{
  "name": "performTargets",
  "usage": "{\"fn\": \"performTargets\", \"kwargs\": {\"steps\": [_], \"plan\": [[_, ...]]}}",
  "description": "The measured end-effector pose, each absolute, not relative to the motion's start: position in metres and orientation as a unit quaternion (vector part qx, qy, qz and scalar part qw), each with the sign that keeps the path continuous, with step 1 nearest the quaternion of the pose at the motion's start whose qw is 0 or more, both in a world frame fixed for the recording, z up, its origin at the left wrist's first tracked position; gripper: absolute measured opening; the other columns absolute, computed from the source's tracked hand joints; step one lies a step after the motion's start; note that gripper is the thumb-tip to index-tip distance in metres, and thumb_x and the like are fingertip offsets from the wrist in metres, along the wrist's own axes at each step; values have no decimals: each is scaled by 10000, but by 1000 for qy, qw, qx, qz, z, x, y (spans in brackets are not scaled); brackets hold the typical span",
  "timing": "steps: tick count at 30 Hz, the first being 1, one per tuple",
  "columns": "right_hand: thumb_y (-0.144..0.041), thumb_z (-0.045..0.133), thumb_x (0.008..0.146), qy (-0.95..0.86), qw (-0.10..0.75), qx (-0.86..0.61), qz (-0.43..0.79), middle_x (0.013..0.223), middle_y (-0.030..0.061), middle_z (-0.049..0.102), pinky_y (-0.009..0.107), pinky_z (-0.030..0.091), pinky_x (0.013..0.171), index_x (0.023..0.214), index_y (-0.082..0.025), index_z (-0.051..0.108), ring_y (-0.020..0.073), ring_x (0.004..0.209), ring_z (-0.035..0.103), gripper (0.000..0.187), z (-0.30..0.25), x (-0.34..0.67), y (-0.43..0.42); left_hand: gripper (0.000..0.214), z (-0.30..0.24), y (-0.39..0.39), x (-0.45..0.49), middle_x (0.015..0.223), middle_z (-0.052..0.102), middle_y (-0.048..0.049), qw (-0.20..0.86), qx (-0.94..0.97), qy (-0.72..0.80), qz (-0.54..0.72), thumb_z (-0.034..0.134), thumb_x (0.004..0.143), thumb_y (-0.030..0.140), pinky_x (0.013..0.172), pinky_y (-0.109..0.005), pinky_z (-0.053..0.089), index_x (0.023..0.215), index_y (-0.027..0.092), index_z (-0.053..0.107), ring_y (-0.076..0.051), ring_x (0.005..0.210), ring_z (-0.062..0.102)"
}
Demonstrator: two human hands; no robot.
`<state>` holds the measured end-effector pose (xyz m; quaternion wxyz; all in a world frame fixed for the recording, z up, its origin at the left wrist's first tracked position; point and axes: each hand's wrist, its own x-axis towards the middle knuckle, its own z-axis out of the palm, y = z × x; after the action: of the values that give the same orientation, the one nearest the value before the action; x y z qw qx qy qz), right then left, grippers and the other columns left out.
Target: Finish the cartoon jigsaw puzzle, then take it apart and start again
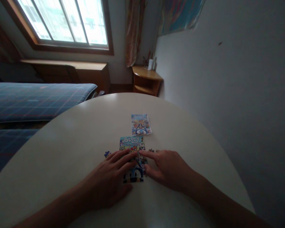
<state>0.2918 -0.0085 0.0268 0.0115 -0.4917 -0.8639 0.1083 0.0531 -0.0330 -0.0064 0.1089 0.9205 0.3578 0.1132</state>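
A colourful jigsaw puzzle (pixel 133 141) with "Bluey" lettering at its top and a blue dog's face at its bottom lies flat on the table, partly assembled at least. Across its left and middle part, my left hand (pixel 111 174) rests with fingers stretched out. From the right side, my right hand (pixel 168 167) touches the puzzle with its index fingertip, the thumb held apart on the right edge. Loose puzzle pieces (pixel 107 154) sit left of the puzzle, and a few more (pixel 151 150) show behind my right hand. My fingers hide the puzzle's middle.
A small printed picture sheet (pixel 140 124) with a matching design lies just beyond the puzzle. The round white table (pixel 85 136) has a wall (pixel 228 95) close on its right. A plaid mattress (pixel 38 98) is at the left, a corner shelf (pixel 147 73) at the back.
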Motion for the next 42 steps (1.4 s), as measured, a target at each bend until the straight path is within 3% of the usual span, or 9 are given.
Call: {"fn": "performTargets", "kwargs": {"steps": [28,42], "plan": [[-436,575,884,-865,19,-488,118,955,65,768,300,466,673,1360,-374,563,236,805,718,480,26,293,-7,619,-8,-34,51,1581,343,-42,99,923,359,101,618,827,239,1157,-542,347,1418,228,432,-305,1453,286],[-408,569,903,-870,10,-475,132,974,71,767,289,448,673,1360,-353,566,226,812,713,461,27,295,-6,666,-6,-32,55,1523,439,-56,107,913,374,126,626,804,227,1132,-529,389,1434,232,410,-304,1408,370]]}}
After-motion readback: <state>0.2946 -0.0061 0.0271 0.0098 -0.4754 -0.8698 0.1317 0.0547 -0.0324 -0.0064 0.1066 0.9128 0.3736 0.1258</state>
